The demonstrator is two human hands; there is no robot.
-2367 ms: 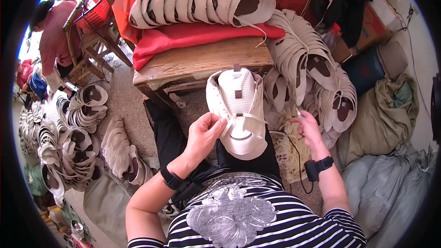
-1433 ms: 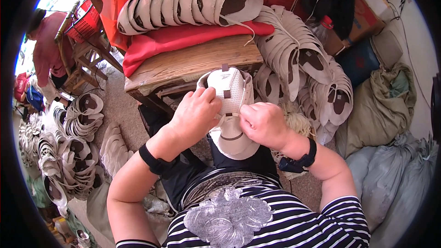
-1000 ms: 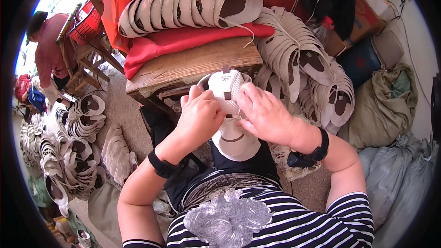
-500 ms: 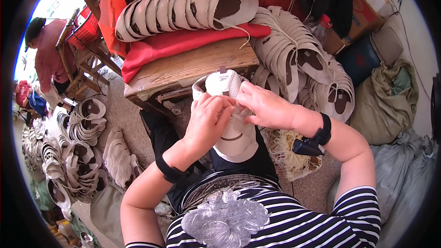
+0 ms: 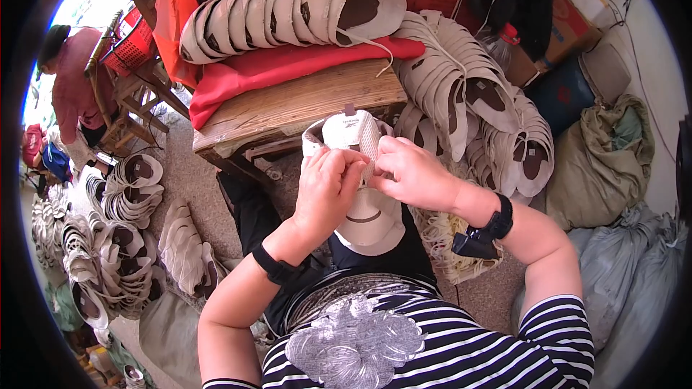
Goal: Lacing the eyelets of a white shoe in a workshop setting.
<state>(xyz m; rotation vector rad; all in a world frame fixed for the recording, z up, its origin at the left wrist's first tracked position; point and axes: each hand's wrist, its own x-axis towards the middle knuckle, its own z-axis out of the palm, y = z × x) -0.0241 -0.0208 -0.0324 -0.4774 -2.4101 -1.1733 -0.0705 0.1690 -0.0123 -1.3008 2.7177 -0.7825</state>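
A pale beige shoe upper (image 5: 370, 233) rests over my lap, its rounded toe toward me and its padded tongue (image 5: 349, 130) standing up at the far end. My left hand (image 5: 324, 191) is closed on the left side of its lacing opening, thumb and fingers pinched together. From the other side my right hand (image 5: 418, 174) pinches at the same opening, fingertips close to the left ones. My fingers cover the eyelets, and whether a lace is between them cannot be made out.
A wooden bench (image 5: 303, 97) ahead bears a red cloth (image 5: 288, 65) and a row of nested shoe uppers (image 5: 288, 14). More stacks (image 5: 461, 72) lie at right and on the left floor. Pale laces (image 5: 450, 241) fill a box by my right leg. A person (image 5: 79, 79) bends at far left.
My right hand has shifted slightly, its fingers now drawn closer together at the opening. The left hand and the shoe upper stay almost in place.
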